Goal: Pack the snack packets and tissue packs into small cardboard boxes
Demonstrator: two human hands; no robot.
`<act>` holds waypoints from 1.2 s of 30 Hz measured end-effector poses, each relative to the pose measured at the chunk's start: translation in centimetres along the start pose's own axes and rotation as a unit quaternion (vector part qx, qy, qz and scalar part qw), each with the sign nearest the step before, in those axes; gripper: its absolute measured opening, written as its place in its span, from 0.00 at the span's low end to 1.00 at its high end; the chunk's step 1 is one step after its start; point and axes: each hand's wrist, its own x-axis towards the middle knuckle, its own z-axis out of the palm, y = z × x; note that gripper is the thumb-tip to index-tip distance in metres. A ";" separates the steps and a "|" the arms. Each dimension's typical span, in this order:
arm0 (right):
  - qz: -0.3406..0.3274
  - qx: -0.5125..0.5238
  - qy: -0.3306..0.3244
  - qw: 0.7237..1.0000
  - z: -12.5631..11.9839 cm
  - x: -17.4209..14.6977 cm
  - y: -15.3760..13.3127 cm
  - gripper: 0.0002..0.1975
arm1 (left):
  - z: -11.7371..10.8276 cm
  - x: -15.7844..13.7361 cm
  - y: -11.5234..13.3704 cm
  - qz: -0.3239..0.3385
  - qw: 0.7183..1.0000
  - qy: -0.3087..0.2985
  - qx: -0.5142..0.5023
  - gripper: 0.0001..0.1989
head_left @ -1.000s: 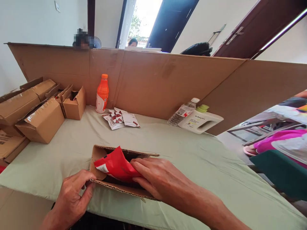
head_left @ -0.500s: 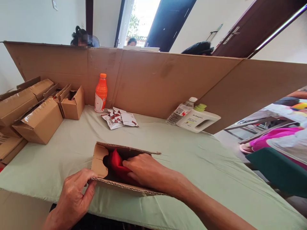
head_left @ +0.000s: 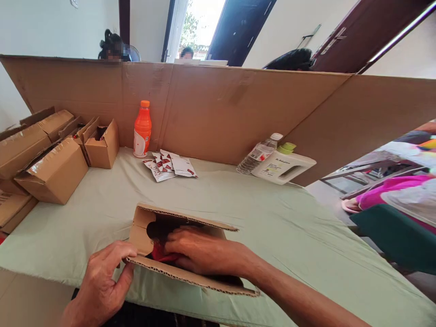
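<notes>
An open cardboard box (head_left: 141,227) lies near the table's front edge, its long side walls running left to right. My left hand (head_left: 109,272) pinches the near left corner of its rim between thumb and fingers. Deep inside the box is my right hand (head_left: 190,247), its fingers closed on a red item (head_left: 161,254) that looks soft, like a pouch or cloth. Most of the red item is hidden by my hand and the near wall, so its kind cannot be made out.
Several cardboard boxes (head_left: 54,172) stand at the left. Toward the back are an orange bottle (head_left: 142,131), some white-and-red sachets (head_left: 166,165), a clear plastic bottle (head_left: 257,156) and a white jug (head_left: 281,168). A cardboard partition (head_left: 211,109) borders the table; people are beyond it.
My right hand has sunk deeper and shifted left inside the box, pushing the red item lower. The box's right end has spread wider. My left hand keeps its hold on the corner.
</notes>
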 end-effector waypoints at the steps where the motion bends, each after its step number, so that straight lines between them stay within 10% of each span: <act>1: 0.012 0.010 -0.009 1.000 0.1 -0.1 0.2 0.10 | 0.0 0.0 0.0 0.006 1.000 0.000 0.000 0.11; 8: 0.082 0.036 -0.026 0.996 0.2 -0.9 0.9 0.18 | -0.3 -0.1 0.1 0.025 1.000 -0.008 0.007 0.12; 36: -0.012 0.124 0.111 0.986 -0.2 1.6 0.3 0.43 | 1.7 -1.9 -0.5 0.020 0.993 0.034 0.115 0.17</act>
